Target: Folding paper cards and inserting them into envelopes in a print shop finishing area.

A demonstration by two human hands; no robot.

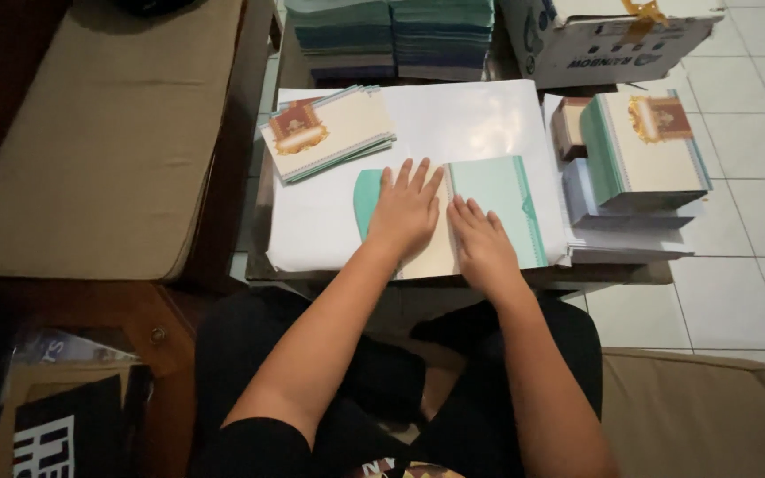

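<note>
Two bare forearms rising from the lower middle of the frame, left hand (407,212) and right hand (482,243) without rings or watch, short black sleeves, black trousers below

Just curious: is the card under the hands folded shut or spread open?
Spread open: the card lies flat, green flaps out either side, left hand and right hand pressing its cream middle.

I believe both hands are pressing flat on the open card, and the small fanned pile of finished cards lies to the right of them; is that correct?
Not quite. In the head view, the left hand and right hand do press flat on the open card, but the small fanned pile of finished cards lies to their upper left, not their right. On the right stands a taller stack of cards.
</note>
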